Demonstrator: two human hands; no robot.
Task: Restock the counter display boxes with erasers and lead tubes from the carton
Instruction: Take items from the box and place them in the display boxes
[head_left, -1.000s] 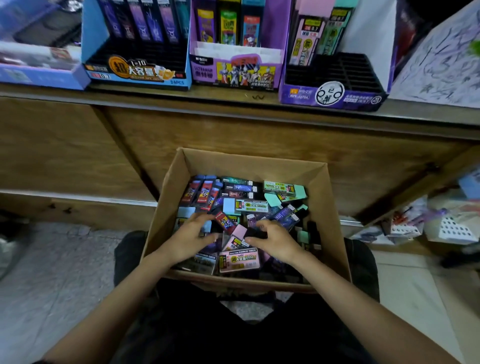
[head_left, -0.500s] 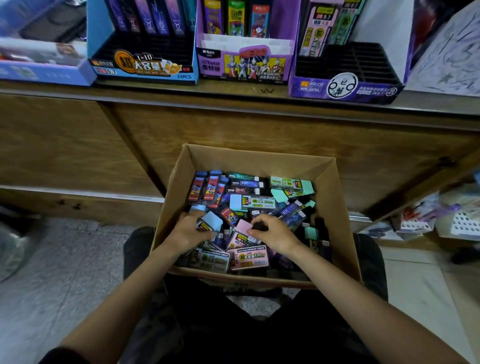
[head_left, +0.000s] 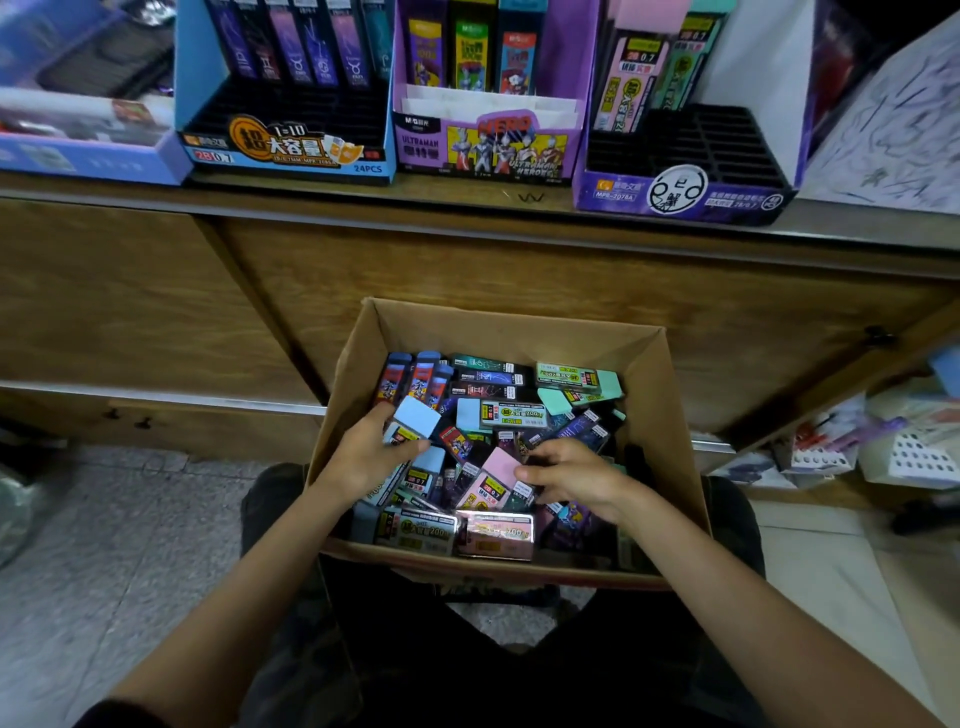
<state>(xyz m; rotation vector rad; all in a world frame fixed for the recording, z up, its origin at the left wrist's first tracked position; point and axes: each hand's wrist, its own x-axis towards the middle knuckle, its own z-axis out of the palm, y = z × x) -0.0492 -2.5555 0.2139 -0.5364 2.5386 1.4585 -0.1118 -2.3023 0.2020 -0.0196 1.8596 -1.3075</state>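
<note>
Here, inside the carton (head_left: 519, 332), the left hand (head_left: 363, 460) pinches a blue eraser (head_left: 417, 417), probably light, firm, easiest held across its long edges; the right hand (head_left: 574, 480) curls, its hold unclear.

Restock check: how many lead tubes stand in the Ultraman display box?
3, in the back row: purple-yellow tube left, green tube middle, blue-red tube right. Others may be hidden.

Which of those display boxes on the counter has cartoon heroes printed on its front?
The middle box, lilac, marked ULTRAMAN. The blue box on its left shows gold lettering; the purple box on its right bears a round white badge.
</note>
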